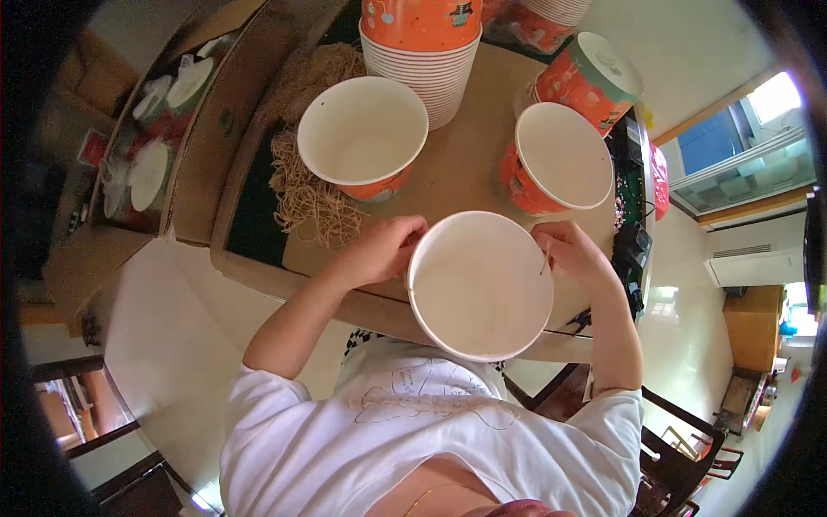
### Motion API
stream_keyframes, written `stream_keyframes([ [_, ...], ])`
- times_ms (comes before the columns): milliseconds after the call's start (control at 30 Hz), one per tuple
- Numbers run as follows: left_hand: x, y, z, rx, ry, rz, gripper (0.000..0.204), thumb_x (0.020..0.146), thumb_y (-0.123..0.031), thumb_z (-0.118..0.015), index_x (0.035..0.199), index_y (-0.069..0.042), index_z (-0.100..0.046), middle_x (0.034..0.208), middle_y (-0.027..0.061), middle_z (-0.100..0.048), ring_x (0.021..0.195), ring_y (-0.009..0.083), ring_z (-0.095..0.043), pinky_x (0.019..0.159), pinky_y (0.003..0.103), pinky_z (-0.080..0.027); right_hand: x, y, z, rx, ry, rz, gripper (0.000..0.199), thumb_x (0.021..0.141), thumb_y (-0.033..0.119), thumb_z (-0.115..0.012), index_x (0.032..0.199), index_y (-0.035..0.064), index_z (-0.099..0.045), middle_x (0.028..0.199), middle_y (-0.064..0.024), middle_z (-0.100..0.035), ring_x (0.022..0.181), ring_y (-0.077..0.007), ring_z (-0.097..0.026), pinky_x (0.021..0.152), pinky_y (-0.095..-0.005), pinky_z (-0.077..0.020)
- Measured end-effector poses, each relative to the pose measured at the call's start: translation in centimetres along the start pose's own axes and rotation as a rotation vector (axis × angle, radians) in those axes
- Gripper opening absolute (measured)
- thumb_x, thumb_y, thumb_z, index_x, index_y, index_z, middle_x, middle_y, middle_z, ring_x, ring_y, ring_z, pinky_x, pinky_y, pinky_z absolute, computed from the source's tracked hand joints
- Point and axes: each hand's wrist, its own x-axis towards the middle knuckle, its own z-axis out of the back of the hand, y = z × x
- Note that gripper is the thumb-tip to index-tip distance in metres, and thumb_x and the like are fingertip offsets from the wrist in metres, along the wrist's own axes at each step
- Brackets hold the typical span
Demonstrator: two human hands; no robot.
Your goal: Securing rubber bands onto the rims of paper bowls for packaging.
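Three open paper tubs sit before us, and the nearest, a round white-lined paper bucket [480, 284], is the one in our hands. It stands upright with its mouth facing up towards us, its long axis running straight down to the table, at the near edge of the brown cardboard-covered tabletop [465, 168], just above our white shirt [413, 431].

Our left hand [383, 250] curls against the bucket's left rim, fingers bent and close together, pressed on the outer wall. Our right hand [573, 252] is at the right rim, fingertips pinched together on a thin tan string [546, 257] that hangs just inside the rim.

Further back, a second white-lined paper bucket with an orange printed outside [363, 136] stands upright to the left, and a third of the same kind [560, 158] stands to the right, tilted slightly towards us. Behind them rises a tall stack of nested orange buckets [426, 52], and one more orange bucket with a pale lid [594, 77] lies tipped on its side.

A loose heap of tan strings [306, 189] lies at the table's left edge. To the left is an open cardboard box [151, 138] of white lids. The floor [689, 336] is pale and glossy; a window [749, 138] shows at right.
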Motion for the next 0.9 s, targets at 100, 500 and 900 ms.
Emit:
stream_keyframes([
  [100,0.4,0.8,-0.4,-0.204,-0.021,0.004,0.011,0.09,-0.007,-0.051,0.091,0.001,-0.058,0.071,0.0087,-0.061,0.058,0.0159,-0.058,0.051,0.032,-0.048,0.6,-0.6,0.0,0.003,0.083,-0.107,0.028,0.096,0.018,-0.05,0.107,-0.0019,-0.065,0.081,0.0012,-0.062,0.071,-0.0062,-0.053,0.062,-0.0221,-0.0438],
  [500,-3.1,-9.8,1.5,0.119,-0.115,0.087,0.008,0.091,-0.007,-0.043,0.084,-0.003,-0.046,0.066,0.0068,-0.052,0.056,0.0153,-0.054,0.051,0.032,-0.044,-6.8,6.7,0.2,-0.158,-0.002,0.186,0.015,0.095,0.01,-0.047,0.1,-0.0003,-0.057,0.076,-0.0053,-0.062,0.067,-0.0125,-0.061,0.061,-0.0275,-0.052],
  [900,16.2,-20.9,3.4,0.528,-0.807,-0.828,0.027,0.075,0.01,-0.053,0.098,-0.002,-0.043,0.131,0.0226,-0.038,0.099,0.0458,-0.054,0.078,0.05,-0.049,-3.6,13.6,11.9,-0.519,-1.156,0.964,0.027,0.08,-0.015,-0.047,0.1,0.001,-0.056,0.114,-0.0138,-0.062,0.102,-0.0287,-0.062,0.081,-0.0337,-0.0534],
])
